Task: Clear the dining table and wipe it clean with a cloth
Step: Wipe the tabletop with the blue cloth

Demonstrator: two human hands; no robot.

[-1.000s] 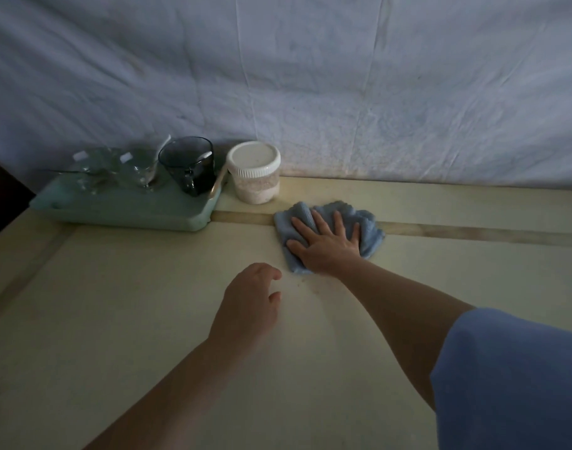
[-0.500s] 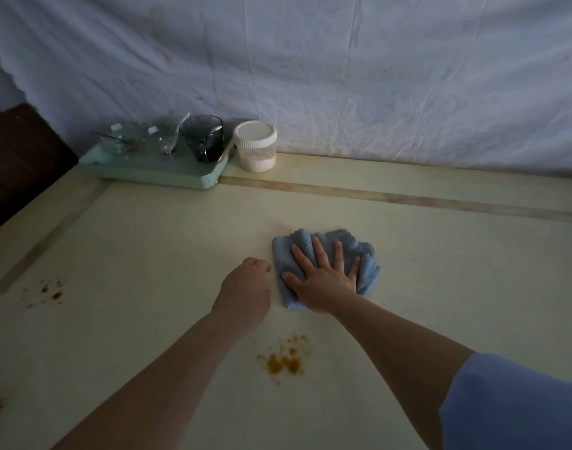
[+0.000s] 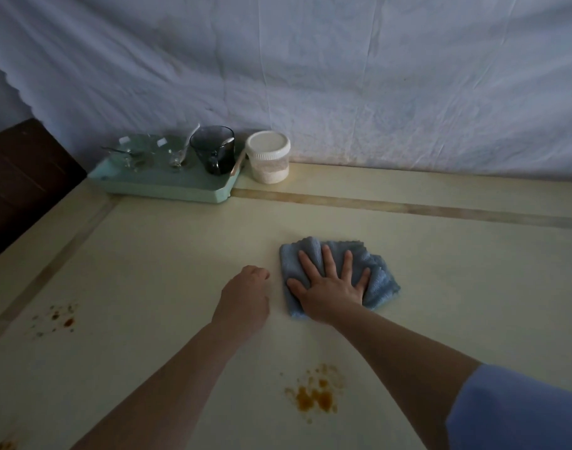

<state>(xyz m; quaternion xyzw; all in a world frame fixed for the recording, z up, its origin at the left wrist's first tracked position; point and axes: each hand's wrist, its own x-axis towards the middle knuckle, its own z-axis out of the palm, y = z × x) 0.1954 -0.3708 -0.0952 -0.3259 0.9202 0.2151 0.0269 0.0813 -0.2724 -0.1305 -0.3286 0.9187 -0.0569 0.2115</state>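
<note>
While your right hand (image 3: 330,289) pressed flat on the cloth (image 3: 381,278), your empty left hand (image 3: 245,297) curled loosely. Stains (image 3: 315,397) lay nearer, tray (image 3: 167,189) far left.

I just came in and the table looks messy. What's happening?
A person is wiping the table with a blue cloth, the right hand pressed flat on it. The left hand is beside it, holding nothing. Orange-brown stains nearer the person are not wiped yet. Glasses and a dark cup sit on a green tray, beside a jar.
</note>
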